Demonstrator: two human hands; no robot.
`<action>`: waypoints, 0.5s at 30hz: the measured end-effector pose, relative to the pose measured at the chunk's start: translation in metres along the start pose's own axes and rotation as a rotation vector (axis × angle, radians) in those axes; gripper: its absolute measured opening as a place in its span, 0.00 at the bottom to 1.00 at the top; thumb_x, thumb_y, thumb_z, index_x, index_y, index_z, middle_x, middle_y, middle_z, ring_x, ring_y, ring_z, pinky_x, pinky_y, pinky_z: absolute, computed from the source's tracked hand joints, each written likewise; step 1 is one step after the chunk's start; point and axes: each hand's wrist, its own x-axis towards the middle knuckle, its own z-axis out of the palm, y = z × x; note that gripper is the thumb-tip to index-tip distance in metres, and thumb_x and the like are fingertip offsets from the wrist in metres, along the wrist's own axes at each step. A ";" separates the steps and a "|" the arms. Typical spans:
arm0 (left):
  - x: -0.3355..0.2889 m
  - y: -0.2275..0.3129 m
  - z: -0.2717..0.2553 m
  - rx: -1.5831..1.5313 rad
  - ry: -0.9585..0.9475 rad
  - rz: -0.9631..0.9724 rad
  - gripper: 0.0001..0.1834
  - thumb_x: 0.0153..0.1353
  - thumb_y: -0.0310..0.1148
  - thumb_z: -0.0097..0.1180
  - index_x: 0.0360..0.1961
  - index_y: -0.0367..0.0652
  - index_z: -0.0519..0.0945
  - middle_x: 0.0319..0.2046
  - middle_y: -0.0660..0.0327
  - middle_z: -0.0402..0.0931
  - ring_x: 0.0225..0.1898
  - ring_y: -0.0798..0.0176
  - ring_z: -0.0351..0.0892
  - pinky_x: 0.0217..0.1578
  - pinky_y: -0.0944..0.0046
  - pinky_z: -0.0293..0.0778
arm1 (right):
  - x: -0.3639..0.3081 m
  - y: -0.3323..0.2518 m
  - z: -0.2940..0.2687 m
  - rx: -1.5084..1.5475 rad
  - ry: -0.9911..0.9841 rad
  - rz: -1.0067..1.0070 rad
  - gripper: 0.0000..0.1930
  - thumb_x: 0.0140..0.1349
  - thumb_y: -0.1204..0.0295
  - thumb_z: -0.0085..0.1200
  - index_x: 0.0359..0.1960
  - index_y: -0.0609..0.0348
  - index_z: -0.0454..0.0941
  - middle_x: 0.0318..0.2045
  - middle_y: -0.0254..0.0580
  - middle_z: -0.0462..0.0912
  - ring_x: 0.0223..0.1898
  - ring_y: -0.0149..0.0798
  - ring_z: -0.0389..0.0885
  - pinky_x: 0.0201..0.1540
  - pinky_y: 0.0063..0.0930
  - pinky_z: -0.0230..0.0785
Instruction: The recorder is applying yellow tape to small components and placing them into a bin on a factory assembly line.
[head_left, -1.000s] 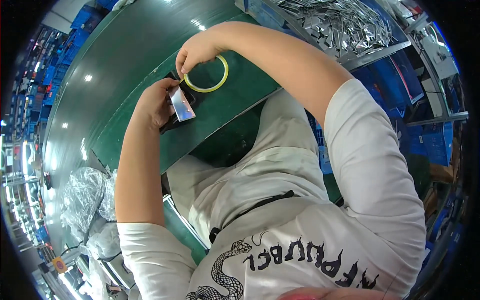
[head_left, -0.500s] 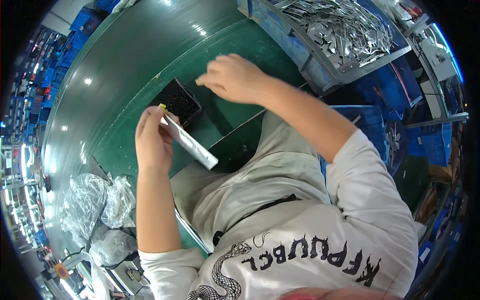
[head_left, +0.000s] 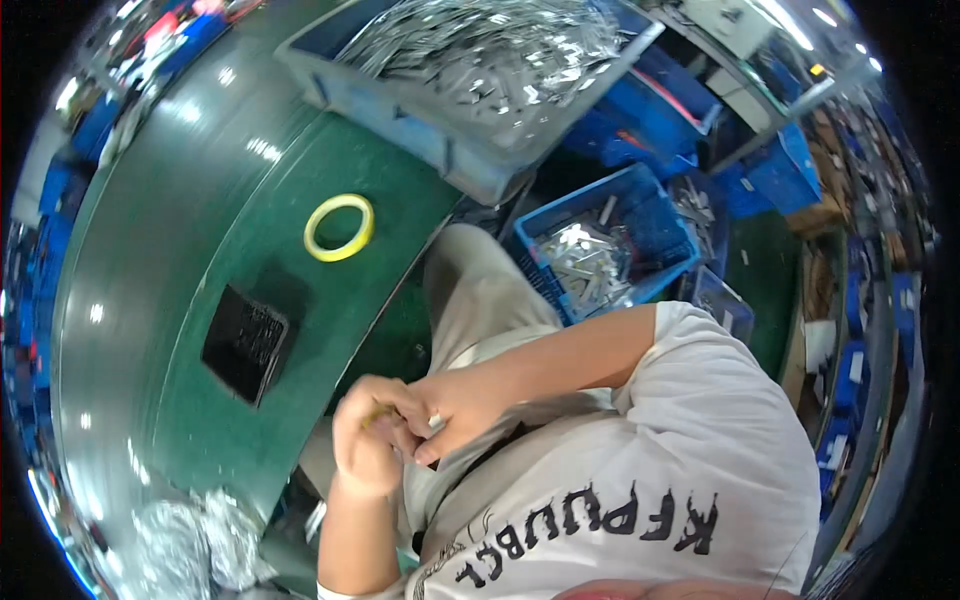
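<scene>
My left hand (head_left: 366, 440) and my right hand (head_left: 452, 408) meet in front of my lap, both with curled fingers. Between them only a small pale end of a silver metal strip (head_left: 436, 423) shows; the rest is covered by the fingers. A trace of yellow tape (head_left: 378, 414) is visible at my left fingers. What my right fingertips pinch is hidden behind the hand. On the green table lies a yellow tape roll (head_left: 366, 224). A black open box (head_left: 228, 352) with small dark pieces in it stands nearer my left hand.
A large grey-blue crate (head_left: 470, 165) heaped with thin metal strips stands at the table's far end. Right of my leg is a blue basket (head_left: 672, 262) of metal pieces. Clear plastic bags (head_left: 195, 540) lie at lower left. The table edge (head_left: 385, 300) runs beside my legs.
My view has turned right. My hands, apart before with the strip standing out of my left hand, have come together near my lap. The tape roll, hidden behind my right hand earlier, now shows.
</scene>
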 end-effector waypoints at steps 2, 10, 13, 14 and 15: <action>-0.006 -0.015 0.002 0.080 -0.148 0.088 0.19 0.70 0.41 0.42 0.42 0.31 0.72 0.26 0.52 0.77 0.25 0.63 0.74 0.32 0.65 0.72 | -0.010 -0.006 0.006 0.053 0.037 0.072 0.10 0.61 0.74 0.58 0.43 0.63 0.77 0.39 0.41 0.78 0.42 0.35 0.78 0.44 0.34 0.72; -0.024 0.016 -0.002 0.744 -0.292 0.117 0.54 0.43 0.34 0.71 0.67 0.29 0.50 0.58 0.36 0.66 0.58 0.38 0.66 0.59 0.47 0.62 | -0.141 -0.011 -0.050 -1.012 0.301 0.218 0.10 0.57 0.67 0.60 0.40 0.54 0.83 0.40 0.41 0.81 0.41 0.46 0.79 0.43 0.40 0.71; -0.062 0.028 -0.013 0.738 -0.062 -0.069 0.54 0.44 0.26 0.64 0.71 0.34 0.45 0.60 0.39 0.65 0.60 0.46 0.67 0.57 0.49 0.64 | -0.210 -0.022 -0.067 -1.298 0.435 0.324 0.14 0.53 0.62 0.62 0.41 0.51 0.83 0.39 0.37 0.79 0.41 0.46 0.78 0.45 0.39 0.71; -0.072 0.022 -0.019 0.696 0.009 -0.042 0.53 0.45 0.26 0.62 0.71 0.37 0.45 0.59 0.43 0.66 0.59 0.48 0.67 0.57 0.50 0.65 | -0.224 -0.029 -0.068 -1.440 0.419 0.434 0.17 0.51 0.61 0.64 0.43 0.50 0.82 0.38 0.36 0.78 0.41 0.45 0.78 0.45 0.37 0.71; -0.079 0.016 -0.022 0.609 0.110 -0.130 0.51 0.47 0.24 0.60 0.71 0.37 0.46 0.57 0.46 0.67 0.58 0.51 0.68 0.56 0.52 0.65 | -0.223 -0.040 -0.070 -1.450 0.411 0.429 0.17 0.51 0.61 0.64 0.43 0.50 0.82 0.38 0.36 0.78 0.41 0.45 0.78 0.45 0.37 0.71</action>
